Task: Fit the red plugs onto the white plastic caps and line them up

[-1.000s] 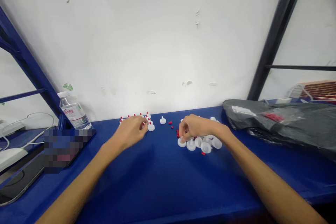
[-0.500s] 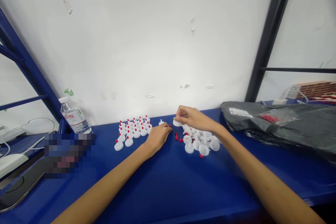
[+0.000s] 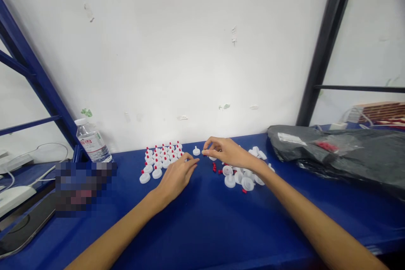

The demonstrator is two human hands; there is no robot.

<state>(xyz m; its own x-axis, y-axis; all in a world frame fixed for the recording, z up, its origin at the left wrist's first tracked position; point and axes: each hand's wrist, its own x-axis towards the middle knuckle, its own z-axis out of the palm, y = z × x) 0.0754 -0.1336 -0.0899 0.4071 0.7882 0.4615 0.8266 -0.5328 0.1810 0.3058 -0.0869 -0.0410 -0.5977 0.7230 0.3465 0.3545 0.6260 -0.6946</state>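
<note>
Rows of white nozzle caps with red tips (image 3: pixel 157 173) stand upright at the left. Beside them my left hand (image 3: pixel 174 179) hovers low over the table, thumb and fingers a little apart, with nothing visible between them. One white nozzle cap without a red tip (image 3: pixel 196 151) stands upright between my hands. My right hand (image 3: pixel 226 152) is closed in a pinch close to that cap; what its fingertips hold, if anything, is too small to make out. Under and behind my right hand lies a heap of loose white caps (image 3: pixel 247 183), with small red tips (image 3: pixel 214 168) scattered at its left side.
A water bottle (image 3: pixel 93 141) stands at the left by the blue rack post (image 3: pixel 34 71). A dark phone-like device (image 3: pixel 25 223) lies at the front left. Grey plastic bags (image 3: pixel 303 152) cover the right side of the blue table (image 3: pixel 202 228). A white wall rises behind.
My left hand has drawn back to the left and down, uncovering the single untipped cap. My right hand has lowered and moved slightly left, and the white cap it held is now down beneath it.
</note>
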